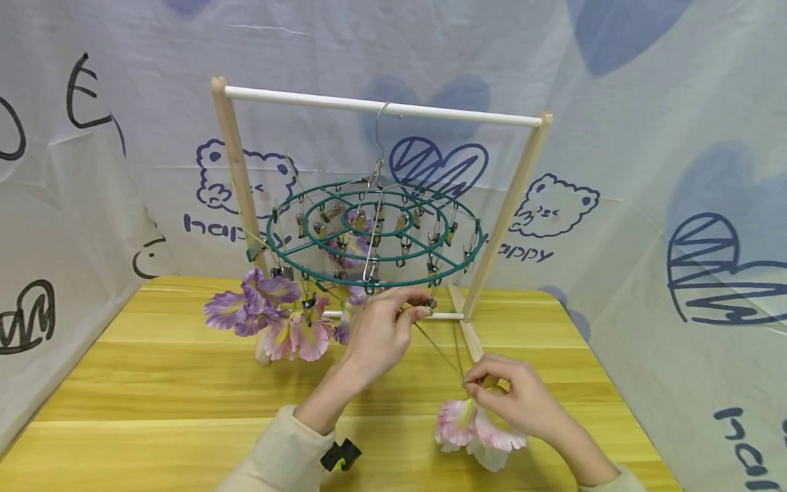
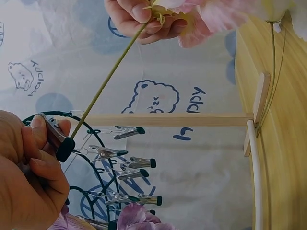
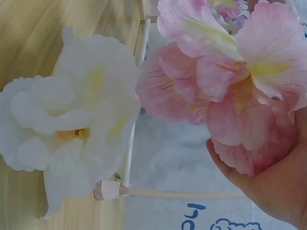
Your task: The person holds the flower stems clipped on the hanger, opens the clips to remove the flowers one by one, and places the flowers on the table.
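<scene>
My left hand (image 1: 378,331) pinches a metal clip (image 2: 55,134) with dark tips at the front edge of the green round drying hanger (image 1: 406,283). A green stem (image 2: 108,81) runs from the clip's tips to my right hand (image 1: 519,393). That hand pinches the stem just behind the head of a pink artificial flower (image 3: 244,105). Whether the stem's end sits inside the clip, I cannot tell. A white artificial flower (image 3: 72,115) lies on the table, its stem pointing toward the rack. Purple (image 1: 249,304) and pink flowers hang from clips on the hanger's left side.
The hanger's hook hangs on the white bar (image 1: 307,99) of a wooden rack (image 1: 507,198). Several bare clips dangle from its rings. The wood-grain table (image 1: 123,396) lies below, with a printed cloth (image 1: 615,102) behind. A black piece (image 1: 341,454) is beside my left sleeve.
</scene>
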A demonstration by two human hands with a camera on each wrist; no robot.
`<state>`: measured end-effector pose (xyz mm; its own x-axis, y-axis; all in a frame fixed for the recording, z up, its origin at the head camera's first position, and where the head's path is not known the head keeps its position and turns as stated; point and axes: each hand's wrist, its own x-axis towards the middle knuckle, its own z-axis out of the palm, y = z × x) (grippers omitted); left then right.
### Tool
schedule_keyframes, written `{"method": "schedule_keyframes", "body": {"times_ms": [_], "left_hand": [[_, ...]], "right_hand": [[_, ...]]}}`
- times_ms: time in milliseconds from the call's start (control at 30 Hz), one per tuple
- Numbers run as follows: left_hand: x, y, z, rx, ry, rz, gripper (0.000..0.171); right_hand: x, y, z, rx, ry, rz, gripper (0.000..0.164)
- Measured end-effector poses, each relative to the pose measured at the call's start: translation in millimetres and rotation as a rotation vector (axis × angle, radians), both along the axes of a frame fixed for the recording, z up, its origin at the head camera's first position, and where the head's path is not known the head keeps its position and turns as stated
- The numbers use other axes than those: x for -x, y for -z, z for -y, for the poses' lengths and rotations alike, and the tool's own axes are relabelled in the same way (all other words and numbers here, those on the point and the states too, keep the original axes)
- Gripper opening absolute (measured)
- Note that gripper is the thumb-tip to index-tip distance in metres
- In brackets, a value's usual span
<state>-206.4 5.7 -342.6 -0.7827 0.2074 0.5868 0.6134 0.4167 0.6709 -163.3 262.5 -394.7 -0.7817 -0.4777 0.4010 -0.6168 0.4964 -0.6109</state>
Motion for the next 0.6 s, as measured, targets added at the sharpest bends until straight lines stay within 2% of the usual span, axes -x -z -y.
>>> {"method": "schedule_keyframes", "body": {"times_ms": [267, 467, 600], "left_hand": [[-0.2, 1.2, -1.5, -0.026, 0.008, -0.020, 0.018], [1.1, 3.4, -1.5, -0.059, 0.010, -0.001, 0.017], [1.9, 4.1, 0.1, -0.084, 0.024, 0.042, 0.017]], "right_hand": [[-0.7, -3.7, -1.6, -0.015, -0.005, -0.020, 0.032], [-1.6, -8.4, -1.3, -0.045, -0.002, -0.001, 0.030], [-1.7, -9.9, -0.5, -0.040, -0.022, -0.007, 0.031]]}}
